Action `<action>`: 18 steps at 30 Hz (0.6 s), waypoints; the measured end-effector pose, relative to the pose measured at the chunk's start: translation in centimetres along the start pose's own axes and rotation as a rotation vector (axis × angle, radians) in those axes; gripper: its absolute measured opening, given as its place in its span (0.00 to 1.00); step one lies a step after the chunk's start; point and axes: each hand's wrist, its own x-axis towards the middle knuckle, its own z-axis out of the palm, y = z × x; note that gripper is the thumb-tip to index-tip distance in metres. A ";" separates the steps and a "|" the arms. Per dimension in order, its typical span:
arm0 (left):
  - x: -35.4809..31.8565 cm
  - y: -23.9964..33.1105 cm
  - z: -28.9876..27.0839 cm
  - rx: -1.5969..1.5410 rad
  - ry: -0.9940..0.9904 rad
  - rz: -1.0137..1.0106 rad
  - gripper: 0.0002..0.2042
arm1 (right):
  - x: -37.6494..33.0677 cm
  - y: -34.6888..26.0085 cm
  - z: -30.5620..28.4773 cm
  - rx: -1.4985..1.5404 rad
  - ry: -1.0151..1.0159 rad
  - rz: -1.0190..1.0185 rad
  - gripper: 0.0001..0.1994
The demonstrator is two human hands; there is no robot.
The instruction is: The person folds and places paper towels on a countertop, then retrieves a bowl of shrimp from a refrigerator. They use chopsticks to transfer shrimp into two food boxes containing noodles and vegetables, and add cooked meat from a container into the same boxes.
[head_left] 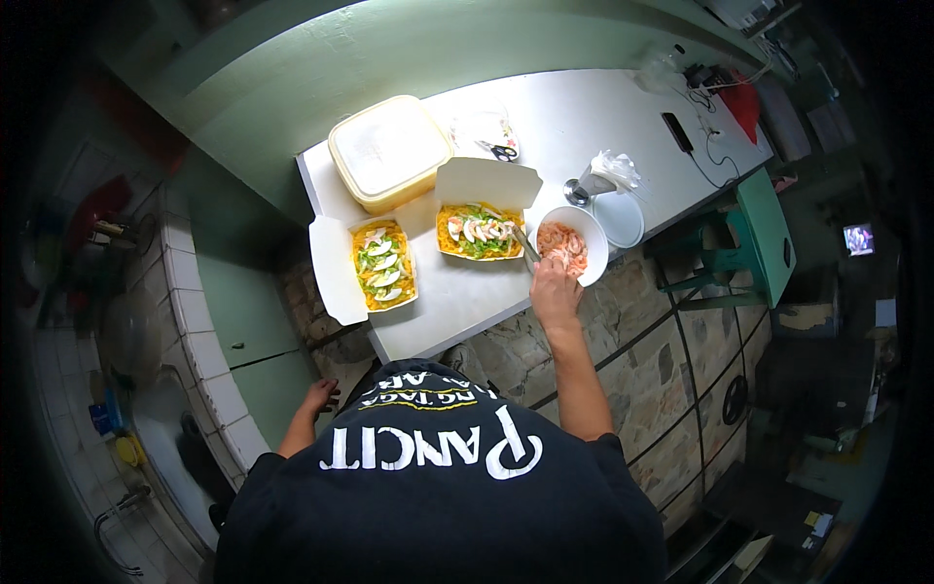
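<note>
The right hand [555, 289] reaches into the white bowl of shrimp [574, 243], fingers curled, seemingly pinching some, though the grip is hidden. The nearer open noodle box [479, 232] lies just to its left. The left hand [317, 397] hangs empty, well away.

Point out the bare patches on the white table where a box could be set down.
Bare: the table's near edge below the two open boxes, and the far stretch beyond the bowl. Crowded: around the boxes, lidded tub, bowl, right hand.

Open boxes [479, 230] crowd the bowl [574, 243]; table front [457, 307] bare.
</note>
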 end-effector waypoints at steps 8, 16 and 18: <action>-2.3 0.0 0.5 0.042 0.013 -0.046 0.23 | 1.1 -0.3 -1.0 -0.087 -0.046 -0.057 0.13; -1.4 -1.9 0.2 -0.018 0.003 -0.104 0.24 | 0.7 2.4 -5.8 0.114 0.135 0.070 0.11; -1.7 -1.0 0.3 0.013 0.017 -0.117 0.24 | 0.7 3.0 -6.7 0.163 0.229 0.063 0.11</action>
